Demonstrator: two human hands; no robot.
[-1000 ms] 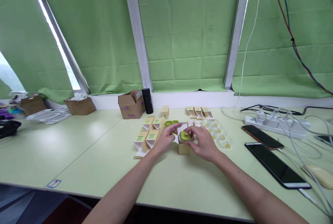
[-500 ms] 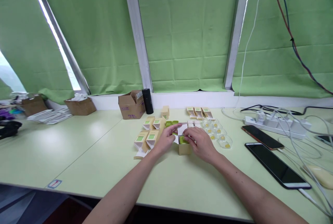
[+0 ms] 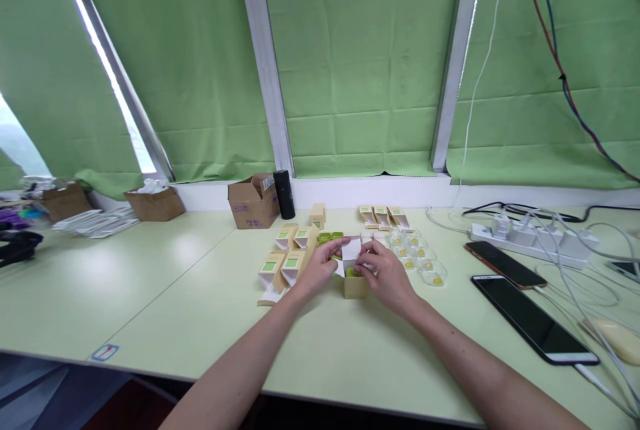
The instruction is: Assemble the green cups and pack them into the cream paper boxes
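A small open cardboard box (image 3: 355, 288) stands on the table between my hands, its white inner flap (image 3: 351, 249) raised at the back. My left hand (image 3: 319, 269) is at the box's left side, thumb and forefinger closed about the flaps. A green container (image 3: 351, 273) sits inside the box opening, partly covered by fingers. My right hand (image 3: 386, 275) reaches in from the right, its bent fingers pinched at the container's edge. Behind the hands are more green containers (image 3: 331, 237) and some white pieces (image 3: 370, 237), partly hidden.
Several open cardboard boxes (image 3: 293, 263) stand left, and more boxes (image 3: 383, 215) lie behind. Clear plastic cups with yellow contents (image 3: 421, 263) are right. Two phones (image 3: 530, 317), a power strip (image 3: 530, 243) and cables occupy the far right. A carton (image 3: 253, 207) and black bottle (image 3: 284, 195) stand back left.
The green container has sunk lower into the box. My right fingers have shifted slightly above it. My left hand stays at the flaps.
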